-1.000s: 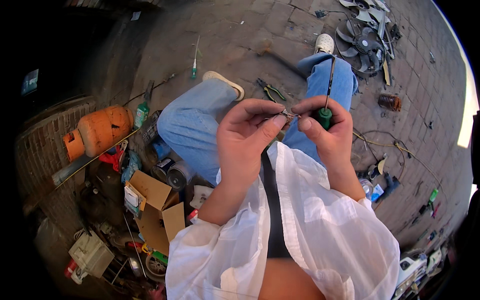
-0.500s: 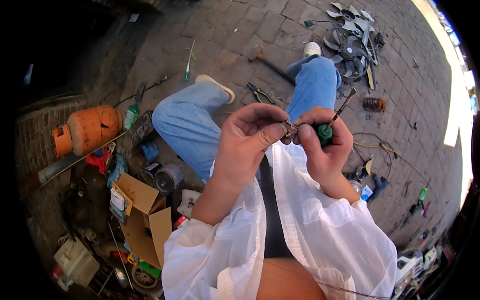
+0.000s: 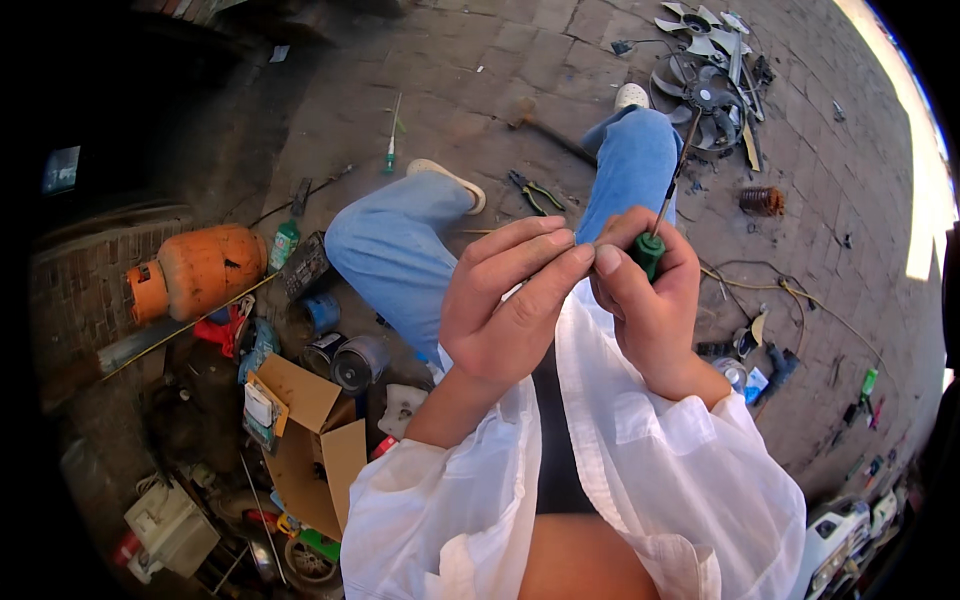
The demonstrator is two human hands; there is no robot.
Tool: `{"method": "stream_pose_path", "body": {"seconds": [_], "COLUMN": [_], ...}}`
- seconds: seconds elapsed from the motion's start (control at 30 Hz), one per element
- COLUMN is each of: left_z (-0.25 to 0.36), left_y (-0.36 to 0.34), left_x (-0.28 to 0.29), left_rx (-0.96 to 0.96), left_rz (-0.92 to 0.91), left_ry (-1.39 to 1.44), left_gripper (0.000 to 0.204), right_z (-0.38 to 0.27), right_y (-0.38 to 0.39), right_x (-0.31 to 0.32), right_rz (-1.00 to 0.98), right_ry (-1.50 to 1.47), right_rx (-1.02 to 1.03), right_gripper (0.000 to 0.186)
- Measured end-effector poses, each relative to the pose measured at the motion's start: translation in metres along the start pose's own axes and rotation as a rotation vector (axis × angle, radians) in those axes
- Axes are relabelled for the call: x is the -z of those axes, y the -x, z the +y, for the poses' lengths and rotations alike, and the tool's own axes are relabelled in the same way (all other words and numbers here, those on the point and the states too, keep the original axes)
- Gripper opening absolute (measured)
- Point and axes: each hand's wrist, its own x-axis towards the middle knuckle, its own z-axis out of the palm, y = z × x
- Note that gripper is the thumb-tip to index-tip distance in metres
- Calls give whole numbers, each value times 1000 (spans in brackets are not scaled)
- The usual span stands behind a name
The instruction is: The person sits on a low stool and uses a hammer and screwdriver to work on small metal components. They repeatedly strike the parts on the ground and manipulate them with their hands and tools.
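My left hand (image 3: pixel 505 300) is raised over my lap, its fingertips pressed together around something small that they hide. My right hand (image 3: pixel 650 310) grips a green-handled screwdriver (image 3: pixel 648 255), whose long metal shaft points up and slightly right. Its thumb tip touches the left fingertips. Beyond the hands, pliers (image 3: pixel 535 193) with green and black grips lie on the paving between my legs, and a wooden-handled hammer (image 3: pixel 555 135) lies farther off, beside my right leg (image 3: pixel 635 165) in blue jeans.
To the left are an orange gas cylinder (image 3: pixel 210 268), cans (image 3: pixel 352 365) and an open cardboard box (image 3: pixel 340 465) among clutter. Fan parts (image 3: pixel 705 100) lie at the far right, with a rusty coil (image 3: pixel 760 201) and tangled cables (image 3: pixel 785 285) nearer on the paving (image 3: pixel 840 170).
My left fingers have closed over the small metal piece that showed earlier, so it is now hidden. The screwdriver tipped rightward half a second ago and has since swung back more upright.
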Motion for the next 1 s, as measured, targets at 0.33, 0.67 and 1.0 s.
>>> {"method": "stream_pose_path", "body": {"seconds": [0.33, 0.67, 1.0], "left_z": [12, 23, 8], "left_y": [1, -1, 5], "left_x": [13, 16, 9], "left_rx": [468, 889, 1109], "left_rz": [30, 170, 213], "left_ry": [262, 763, 991], "left_gripper": [23, 12, 12], "right_z": [10, 35, 49], "right_y": [-3, -9, -17], "right_x": [-17, -23, -12], "right_rz": [41, 134, 166], "right_ry": [427, 607, 758], "right_rx": [418, 869, 1035], "right_gripper": [11, 22, 26]}}
